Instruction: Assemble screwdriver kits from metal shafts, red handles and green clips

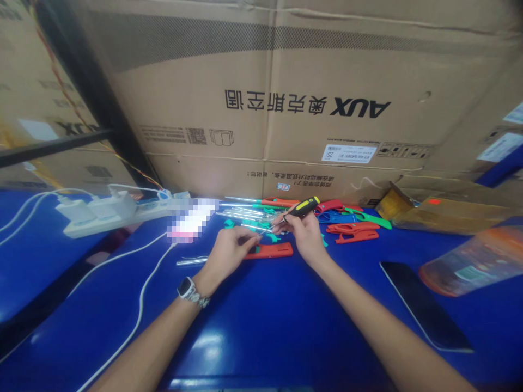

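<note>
My right hand (307, 238) is closed around a screwdriver (304, 207) with a black and yellow handle; its shaft points down to the left. My left hand (227, 251), wearing a watch (188, 288) on the wrist, pinches at the screwdriver's tip. Whatever small thing is between those fingertips cannot be made out. Just beneath both hands lies a red plastic lighter-like handle (278, 250). A thin metal tube (190, 262) sticks out to the left of my left hand. Behind the hands are several metal tubes (243, 213) and small green plastic pieces (229, 223).
Red, blue and green plastic shells (355, 233) lie right of my right hand. Farther right are a phone (425, 307), a clear plastic jar (476, 267) and an open carton (433, 209). A power strip (126, 213) with white cables stands left. A large cardboard box (261, 65) walls the back.
</note>
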